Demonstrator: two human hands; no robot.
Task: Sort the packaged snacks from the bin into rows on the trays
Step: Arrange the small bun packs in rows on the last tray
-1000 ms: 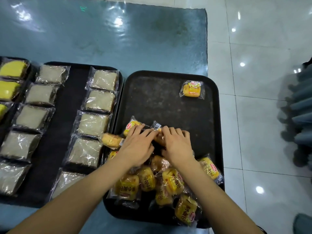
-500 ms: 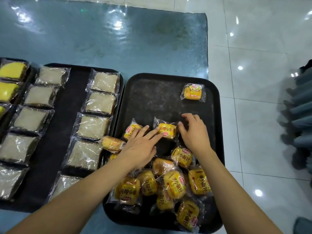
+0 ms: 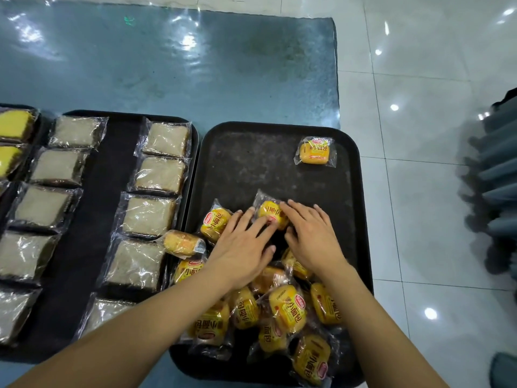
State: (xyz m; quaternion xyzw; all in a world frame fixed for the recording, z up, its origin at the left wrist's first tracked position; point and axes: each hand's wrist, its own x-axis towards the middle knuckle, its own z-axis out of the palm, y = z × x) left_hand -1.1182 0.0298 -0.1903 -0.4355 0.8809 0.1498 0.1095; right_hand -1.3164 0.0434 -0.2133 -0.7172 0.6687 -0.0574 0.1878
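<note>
Both hands meet on one yellow snack packet (image 3: 272, 215) in the middle of the right tray (image 3: 279, 152). Right hand (image 3: 313, 239): fingers fairly straight, laid over the packet's right edge, thumb tucked toward its near side; whether that grip actually pinches the wrapper or only presses on it cannot be told from this angle. Left hand (image 3: 242, 247): fingers extended and relaxed, tips touching the packet's left edge, palm flat above other packets, grip apart.

Nearest the camera, a loose pile of yellow packets (image 3: 285, 309) covers the near end of the right tray, overlapping and lying at mixed angles, both forearms crossing above it. Just left of the left hand, a second yellow packet (image 3: 215, 224) lies tilted. Beside it, an orange-yellow cake packet (image 3: 183, 243) sits across the seam between the two trays.

Middle tray (image 3: 112, 191), to the left: two columns of pale cake slices in clear wrap (image 3: 151, 217), a bare dark strip between the columns. At the far left edge, yellow cake slices (image 3: 12, 124) lie on a third tray, only partly in view.

Far right corner of the right tray: a single placed packet (image 3: 314, 150), lying flat, well apart from the pile.

Trays rest on a blue-grey surface (image 3: 167, 65); white tiled floor (image 3: 419, 79) to the right.
</note>
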